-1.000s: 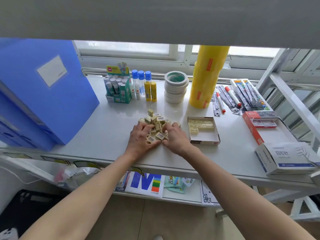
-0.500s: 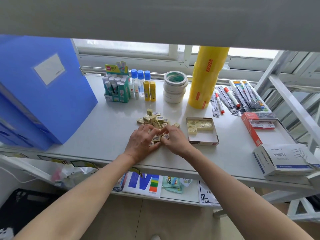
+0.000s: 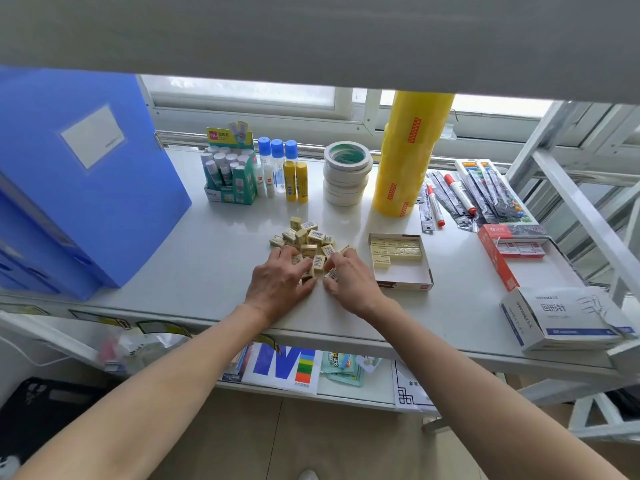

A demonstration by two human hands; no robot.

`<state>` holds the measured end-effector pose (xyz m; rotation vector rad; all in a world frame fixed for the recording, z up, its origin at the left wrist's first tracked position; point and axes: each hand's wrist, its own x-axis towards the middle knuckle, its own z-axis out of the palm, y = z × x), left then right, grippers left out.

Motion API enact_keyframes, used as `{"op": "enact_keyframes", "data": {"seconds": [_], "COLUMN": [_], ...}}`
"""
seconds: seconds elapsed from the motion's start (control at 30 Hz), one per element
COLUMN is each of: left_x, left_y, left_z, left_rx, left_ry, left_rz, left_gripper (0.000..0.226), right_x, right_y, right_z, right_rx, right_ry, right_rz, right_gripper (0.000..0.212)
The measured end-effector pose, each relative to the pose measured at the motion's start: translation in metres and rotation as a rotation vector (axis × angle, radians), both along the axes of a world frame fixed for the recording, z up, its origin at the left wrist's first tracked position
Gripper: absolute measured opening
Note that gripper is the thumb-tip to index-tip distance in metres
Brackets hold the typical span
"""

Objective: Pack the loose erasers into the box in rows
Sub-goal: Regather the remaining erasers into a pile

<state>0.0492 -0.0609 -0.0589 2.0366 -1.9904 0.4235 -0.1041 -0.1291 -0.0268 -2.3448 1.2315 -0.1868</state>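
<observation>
A single view is given, taken from a wide-angle camera worn on the head and directed forward and down. The white shelf surface is seen from above at arm's length, filling the middle of the frame. Both forearms are seen entering from the lower corners and meeting just below centre. The upper part of the frame is blocked by the grey underside of a shelf above, very near the lens. Straight edges are bent toward the frame borders. The floor is seen along the bottom.
</observation>
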Motion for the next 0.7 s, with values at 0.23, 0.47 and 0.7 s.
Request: {"op": "enact_keyframes", "data": {"seconds": [0.23, 0.47, 0.7], "left_x": [0.002, -0.010, -0.022], "left_y": [-0.006, -0.013, -0.011], "left_z": [-0.002, 0.023, 0.046], "left_rx": [-0.079, -0.227, -0.086], "left_ry": [0.245, 1.407, 2.424], "left_rz": [0.036, 0.319, 0.279], "left_gripper": [0.024, 0.021, 0.034], "right_x": [-0.002, 0.012, 0.015], "right_y": [0.002, 0.005, 0.003], "right_z": [0.001, 0.014, 0.031], "right_rx": [0.020, 0.150, 0.042], "right_ry": [-0.162, -0.489, -0.343], "right_rz": [-0.092, -0.033, 0.120], "right_gripper": [0.023, 0.022, 0.027]}}
